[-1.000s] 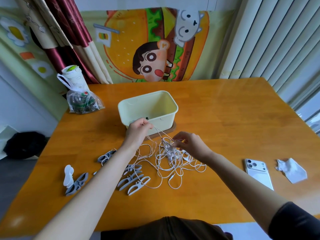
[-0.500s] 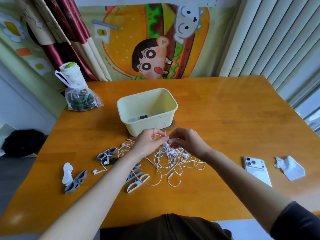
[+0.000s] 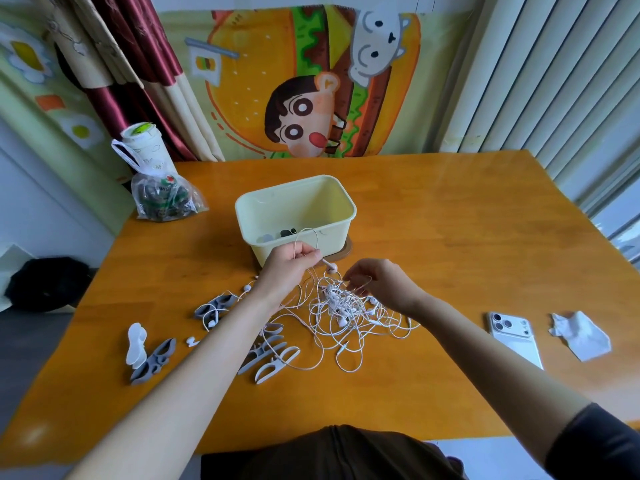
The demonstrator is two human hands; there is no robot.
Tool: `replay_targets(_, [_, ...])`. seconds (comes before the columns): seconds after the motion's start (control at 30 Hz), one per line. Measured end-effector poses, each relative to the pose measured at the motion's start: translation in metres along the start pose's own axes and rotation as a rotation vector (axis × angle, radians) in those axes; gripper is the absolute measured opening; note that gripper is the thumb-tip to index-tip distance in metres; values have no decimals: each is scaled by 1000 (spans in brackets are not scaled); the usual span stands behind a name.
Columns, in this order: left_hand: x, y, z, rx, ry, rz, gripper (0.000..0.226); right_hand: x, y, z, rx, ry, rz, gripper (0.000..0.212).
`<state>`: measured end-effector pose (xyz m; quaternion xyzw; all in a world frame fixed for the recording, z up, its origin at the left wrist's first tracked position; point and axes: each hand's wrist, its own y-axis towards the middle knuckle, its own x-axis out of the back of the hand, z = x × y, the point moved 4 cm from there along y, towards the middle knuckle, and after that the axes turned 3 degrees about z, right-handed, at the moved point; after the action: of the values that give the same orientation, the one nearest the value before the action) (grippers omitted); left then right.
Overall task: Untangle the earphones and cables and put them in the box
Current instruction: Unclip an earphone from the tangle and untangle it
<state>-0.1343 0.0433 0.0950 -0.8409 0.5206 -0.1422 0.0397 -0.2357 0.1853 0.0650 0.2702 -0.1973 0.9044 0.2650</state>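
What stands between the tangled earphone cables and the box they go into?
Nothing visible. The box stands open-topped just beyond the tangle. The left hand pinches a cable loop raised before its near wall; the right hand pinches strands of the tangle. Only the knotting itself holds the cables back.

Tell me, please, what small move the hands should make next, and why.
Probably draw the left hand away while the right hand holds the tangle down: the left pinches one cable, looped free above it, whose lower run disappears into the tangle.
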Motion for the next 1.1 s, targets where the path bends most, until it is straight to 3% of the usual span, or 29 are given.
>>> replay_targets(0.1, [-1,0,-3,1,-25,-13,15,-4,0,-8,-70,-299,144,49])
replay_targets(0.2, [-1,-1,-6,0,-20,-39,14,2,-3,6,-6,-284,0,66])
replay_targets(0.3, [-3,-1,-11,-22,-34,-40,12,3,-2,27,117,-83,-138,51])
replay_targets(0.43, [-11,-2,-22,-61,-69,-21,12,-21,2,34,128,-98,48,25])
replay_targets(0.6, [3,1,-19,-93,-67,-120,3,-29,4,31,108,-61,19,14])
replay_targets(0.7, [19,3,-7,-77,66,-219,37,-24,2,26,87,12,-8,15])
replay_targets(0.8, [17,1,6,-19,146,-142,65,-19,0,25,82,116,-25,13])
replay_targets(0.97, [-6,2,11,-127,495,74,26,-15,1,25,98,158,-76,19])
replay_targets(1.1, [-12,1,11,-157,483,51,18,-11,1,26,111,102,-63,6])
